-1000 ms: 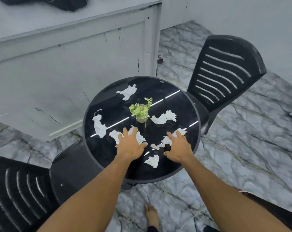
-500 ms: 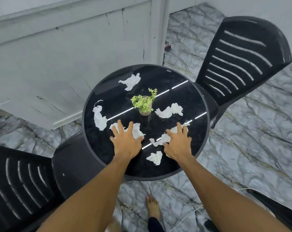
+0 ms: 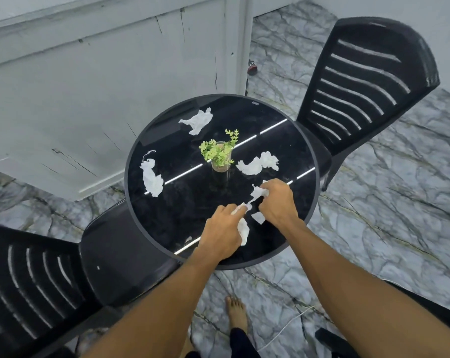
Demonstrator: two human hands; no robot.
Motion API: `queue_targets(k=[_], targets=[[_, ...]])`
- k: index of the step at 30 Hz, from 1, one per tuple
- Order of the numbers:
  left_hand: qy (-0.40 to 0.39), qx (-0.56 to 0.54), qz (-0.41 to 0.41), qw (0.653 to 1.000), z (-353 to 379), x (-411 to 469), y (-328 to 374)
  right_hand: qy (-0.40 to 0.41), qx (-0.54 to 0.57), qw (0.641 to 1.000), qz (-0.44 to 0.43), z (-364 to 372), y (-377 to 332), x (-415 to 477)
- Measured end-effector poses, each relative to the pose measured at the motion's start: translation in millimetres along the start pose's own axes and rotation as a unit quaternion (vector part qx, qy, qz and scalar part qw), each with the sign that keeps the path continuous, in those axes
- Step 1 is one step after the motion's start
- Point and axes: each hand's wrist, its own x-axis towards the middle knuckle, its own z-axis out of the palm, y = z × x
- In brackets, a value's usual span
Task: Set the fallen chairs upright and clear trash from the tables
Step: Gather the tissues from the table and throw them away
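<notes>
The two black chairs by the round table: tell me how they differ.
The right chair stands at the table's far right, its slatted back facing the camera and its seat mostly hidden under the tabletop. The left chair sits at the near left, cut off by the frame, its seat largely visible beside the table. Both are upright, black plastic, with wavy slots in the backrest.

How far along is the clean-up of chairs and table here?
Done: the two black chairs, one far right and one near left, stand upright. In hand: the left hand and right hand are each closed on crumpled tissue over the round table. Left: three tissues lie loose, one at the back, one at the left, one beside the small plant.
</notes>
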Motion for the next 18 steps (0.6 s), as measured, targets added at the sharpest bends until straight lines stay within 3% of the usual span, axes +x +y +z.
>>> queue_targets(k=[3,8,14,18], targets=[[-0.03,0.025,0.032,0.999,14,-10,6,-0.062,-0.011,0.998,-0.022,-3,1,-2],[-0.071,0.043,0.043,0.996,25,-6,-3,-0.175,-0.164,0.968,-0.069,6,27,-21],[0.021,-0.019,-0.01,1.0,11,17,-11,-0.078,-0.068,0.992,-0.066,13,26,8],[0.093,-0.048,-0.043,0.994,-7,27,-24,0.028,-0.125,0.981,-0.147,6,7,44]])
